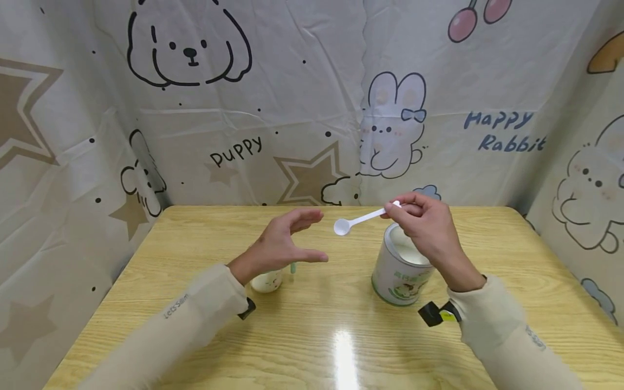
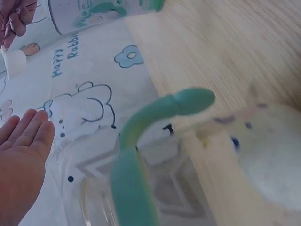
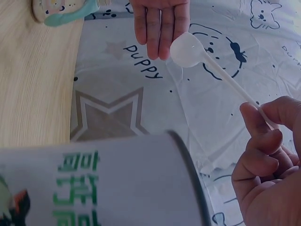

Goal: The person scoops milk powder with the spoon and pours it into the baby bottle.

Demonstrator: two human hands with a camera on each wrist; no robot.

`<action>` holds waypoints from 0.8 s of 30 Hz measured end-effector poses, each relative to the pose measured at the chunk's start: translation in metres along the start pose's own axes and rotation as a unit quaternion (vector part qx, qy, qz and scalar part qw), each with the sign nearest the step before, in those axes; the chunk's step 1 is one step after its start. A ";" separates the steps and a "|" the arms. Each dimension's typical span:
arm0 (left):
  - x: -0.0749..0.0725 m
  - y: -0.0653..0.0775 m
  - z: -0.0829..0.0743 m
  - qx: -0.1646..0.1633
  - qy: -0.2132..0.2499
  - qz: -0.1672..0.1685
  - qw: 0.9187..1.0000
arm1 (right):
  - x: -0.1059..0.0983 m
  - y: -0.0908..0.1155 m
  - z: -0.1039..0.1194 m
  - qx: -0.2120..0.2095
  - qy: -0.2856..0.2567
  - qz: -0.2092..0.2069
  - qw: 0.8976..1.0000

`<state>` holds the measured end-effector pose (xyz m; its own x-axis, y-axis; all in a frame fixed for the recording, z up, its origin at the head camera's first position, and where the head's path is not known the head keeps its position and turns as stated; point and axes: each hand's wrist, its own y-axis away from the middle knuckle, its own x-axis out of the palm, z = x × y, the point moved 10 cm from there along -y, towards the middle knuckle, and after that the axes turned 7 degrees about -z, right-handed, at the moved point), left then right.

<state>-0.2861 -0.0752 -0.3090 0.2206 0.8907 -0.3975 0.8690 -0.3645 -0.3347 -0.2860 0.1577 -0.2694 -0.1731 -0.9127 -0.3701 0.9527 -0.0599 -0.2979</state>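
My right hand (image 1: 431, 230) pinches a white measuring scoop (image 1: 342, 227) by the end of its long handle, with the bowl pointing left. Just below that hand stands a topless white tin (image 1: 397, 276) with green print and white powder (image 1: 408, 249) inside. The scoop's bowl shows again in the right wrist view, a white scoop (image 3: 186, 49). My left hand (image 1: 278, 244) holds nothing; its fingers and thumb spread apart, left of the scoop. Partly hidden beneath it is a small clear cup (image 1: 267, 283) with printed figures and a curved teal handle (image 2: 134, 183).
Both things stand on a light wooden table (image 1: 312, 314). A printed cloth (image 1: 302, 81) hangs behind the table and along both sides.
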 end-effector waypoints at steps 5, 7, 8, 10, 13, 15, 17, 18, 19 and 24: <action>0.014 -0.006 -0.003 -0.002 0.011 0.006 1.000 | -0.011 0.000 -0.005 0.000 0.005 -0.010 1.000; 0.019 -0.008 -0.004 0.001 0.015 0.009 1.000 | -0.015 0.000 -0.007 0.002 0.008 -0.013 1.000; 0.023 -0.009 -0.005 0.003 0.016 0.011 1.000 | -0.016 0.000 -0.008 0.002 0.010 -0.014 1.000; 0.029 -0.011 -0.005 0.000 0.014 0.016 1.000 | -0.019 0.001 -0.011 0.003 0.011 -0.016 1.000; 0.039 -0.013 -0.004 -0.005 0.011 0.024 1.000 | -0.024 0.002 -0.016 0.006 0.012 -0.021 1.000; 0.047 -0.015 -0.004 -0.009 0.011 0.031 0.999 | -0.028 0.003 -0.019 0.012 0.009 -0.025 1.000; 0.054 -0.017 -0.004 -0.011 0.011 0.038 0.999 | -0.032 0.003 -0.023 0.018 0.010 -0.028 0.999; 0.057 -0.018 -0.004 -0.011 0.010 0.042 0.999 | -0.033 0.004 -0.024 0.021 0.011 -0.029 0.999; 0.060 -0.018 -0.004 -0.010 0.009 0.044 0.999 | -0.035 0.004 -0.026 0.024 0.012 -0.029 0.999; 0.076 -0.024 -0.005 -0.001 0.001 0.056 0.998 | -0.042 0.006 -0.032 0.037 0.032 -0.033 0.998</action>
<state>-0.2877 0.0028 -0.3275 0.3163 0.8451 -0.4310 0.8400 -0.4607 -0.2868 -0.2807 0.2085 -0.2835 -0.2487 -0.8783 -0.4084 0.9544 -0.1504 -0.2578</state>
